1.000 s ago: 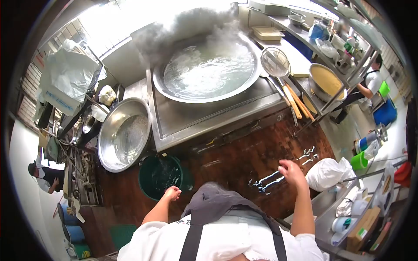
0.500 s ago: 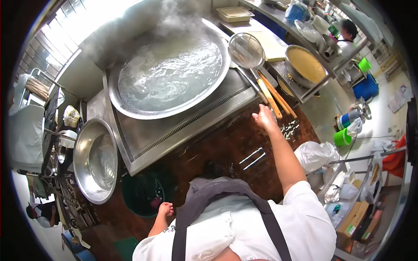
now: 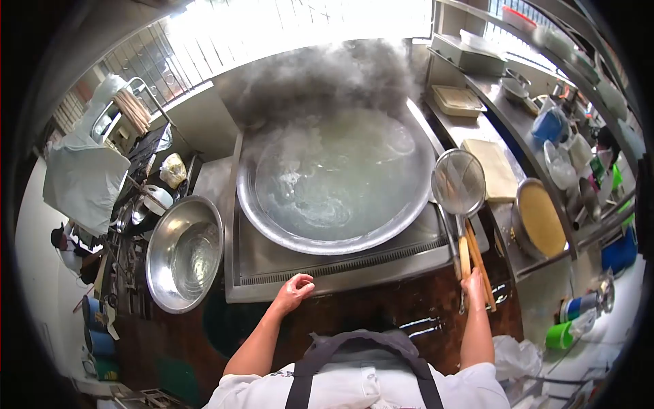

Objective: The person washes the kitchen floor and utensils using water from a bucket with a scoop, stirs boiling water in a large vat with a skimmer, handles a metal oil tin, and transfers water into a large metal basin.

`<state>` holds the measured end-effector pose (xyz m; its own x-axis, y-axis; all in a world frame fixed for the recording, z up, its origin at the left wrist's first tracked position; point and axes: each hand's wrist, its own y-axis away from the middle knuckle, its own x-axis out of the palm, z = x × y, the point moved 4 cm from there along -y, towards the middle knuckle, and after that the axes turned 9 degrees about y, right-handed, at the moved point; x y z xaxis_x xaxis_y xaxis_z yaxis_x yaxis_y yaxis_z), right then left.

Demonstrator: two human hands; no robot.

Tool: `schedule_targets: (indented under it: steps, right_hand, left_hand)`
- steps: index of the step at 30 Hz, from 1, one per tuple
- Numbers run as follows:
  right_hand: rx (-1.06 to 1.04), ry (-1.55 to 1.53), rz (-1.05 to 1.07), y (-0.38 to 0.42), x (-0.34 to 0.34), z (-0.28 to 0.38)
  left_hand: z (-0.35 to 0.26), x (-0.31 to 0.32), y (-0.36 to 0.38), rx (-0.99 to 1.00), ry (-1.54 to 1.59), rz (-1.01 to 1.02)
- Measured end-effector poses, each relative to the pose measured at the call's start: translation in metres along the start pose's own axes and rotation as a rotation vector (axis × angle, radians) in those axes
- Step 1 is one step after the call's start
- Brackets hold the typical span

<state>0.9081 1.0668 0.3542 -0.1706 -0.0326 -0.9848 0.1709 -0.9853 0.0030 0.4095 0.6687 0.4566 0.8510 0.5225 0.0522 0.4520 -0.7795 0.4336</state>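
A wide metal pan of steaming, cloudy water (image 3: 327, 249) sits in the steel stove top. To its right lies a round mesh strainer (image 3: 460, 178) with a long wooden handle; beside it are long wooden sticks (image 3: 480, 262). My right hand (image 3: 471, 285) is closed around the lower end of the strainer's handle. Just over the front edge of the stove (image 3: 347, 283), my left hand (image 3: 294, 293) hangs with loosely bent fingers and nothing visible in it.
A large steel basin (image 3: 163, 262) stands at the left. Right of the pan are a pale slab (image 3: 492, 170), a lidded tray (image 3: 458, 100) and a bowl with yellowish contents (image 3: 545, 218). The brown floor (image 3: 361, 313) looks wet. Other people show at both sides.
My right hand has moved onto the strainer's handle. My left hand has come up and forward to the stove's front edge. The view has shifted, bringing more of the far window into sight.
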Motion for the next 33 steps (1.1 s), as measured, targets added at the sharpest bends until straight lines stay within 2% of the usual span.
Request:
schedule_targets:
  steps: [2, 4, 5, 8, 12, 13, 16, 18, 21, 22, 23, 25, 27, 29, 30, 32, 33]
  right_hand:
    - [-0.042, 0.117, -0.070, 0.009, -0.031, 0.013]
    - [-0.017, 0.100, 0.043, -0.003, -0.015, -0.001]
    - [-0.036, -0.064, 0.140, -0.008, -0.010, -0.005]
    - [0.025, -0.226, 0.279, -0.021, 0.000, -0.015]
    - [0.043, -0.433, 0.677, -0.051, -0.001, -0.036]
    - [0.197, -0.925, 0.800, -0.043, 0.000, -0.040]
    - [0.201, -1.116, 0.832, -0.024, -0.093, -0.008]
    - [0.098, -1.121, 0.741, -0.020, -0.110, -0.010]
    - [0.038, -1.143, 0.525, -0.017, -0.145, 0.025]
    - [0.079, -1.236, 0.512, -0.024, -0.149, 0.040]
    - [0.054, -1.143, 0.519, -0.039, -0.168, 0.066]
    - [-0.123, -1.000, 0.374, -0.090, -0.151, 0.096]
    - [-0.119, -0.940, 0.362, -0.150, -0.144, 0.146]
    - [-0.214, -0.846, 0.234, -0.207, -0.133, 0.196]
    - [-0.247, -0.835, 0.242, -0.229, -0.134, 0.226]
    - [-0.274, -0.775, 0.311, -0.282, -0.117, 0.274]
    - [-0.378, -0.699, 0.250, -0.310, -0.102, 0.296]
  left_hand:
    - [-0.012, 0.031, -0.011, 0.012, 0.038, 0.010]
    - [-0.017, 0.060, -0.017, 0.002, 0.045, 0.026]
    - [-0.019, 0.074, -0.020, -0.022, 0.048, 0.046]
    - [-0.024, 0.104, -0.037, -0.055, -0.037, 0.096]
    - [-0.040, 0.124, -0.055, -0.004, -0.149, 0.046]
    - [-0.042, 0.126, -0.059, -0.018, -0.149, 0.031]
    - [-0.026, 0.122, -0.069, -0.017, -0.093, 0.010]
    - [-0.033, 0.122, -0.059, 0.019, -0.129, -0.050]
    - [-0.031, 0.117, -0.049, -0.013, -0.165, -0.132]
    - [-0.024, 0.116, -0.046, -0.046, -0.140, -0.149]
    - [-0.024, 0.117, -0.042, -0.077, -0.115, -0.165]
    - [-0.014, 0.119, -0.036, -0.107, -0.081, -0.192]
    - [-0.010, 0.123, -0.028, -0.092, -0.059, -0.206]
    - [-0.023, 0.130, -0.013, -0.098, 0.008, -0.246]
    - [-0.011, 0.124, -0.010, -0.039, -0.031, -0.264]
    - [-0.012, 0.120, 0.006, -0.053, 0.000, -0.295]
    - [-0.003, 0.113, 0.014, -0.035, -0.050, -0.326]
